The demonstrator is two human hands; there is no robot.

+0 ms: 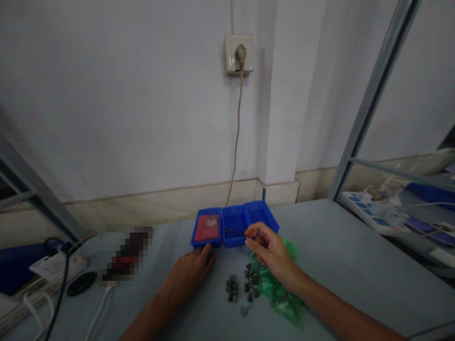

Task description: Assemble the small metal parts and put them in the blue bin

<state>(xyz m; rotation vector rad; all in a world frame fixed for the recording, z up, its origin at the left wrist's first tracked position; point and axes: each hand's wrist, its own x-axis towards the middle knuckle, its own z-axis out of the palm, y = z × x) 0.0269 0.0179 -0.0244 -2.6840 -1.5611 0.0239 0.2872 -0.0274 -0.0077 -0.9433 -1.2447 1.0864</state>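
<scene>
My right hand (268,248) hovers at the front of the middle blue bin (234,215), thumb and fingertips drawn together. Whatever they pinch is too small to make out. A few small dark pieces (228,231) lie inside that bin. My left hand (192,267) rests on the table with fingers extended, their tips by the front wall of the left blue bin (208,244). Inside the left bin is a red packet (207,228). Between my hands sit two clusters of small dark metal pieces (232,288), with a lone small piece (243,311) nearer me. Green plastic bags (280,293) lie under my right forearm.
A third blue bin (261,213) adjoins on the right. At left are a pixelated object (128,255), a white cable (99,310), a black disc (81,284) and a power strip (67,270). Metal frame posts (369,104) flank the table; a wall socket (239,54) has a hanging cord.
</scene>
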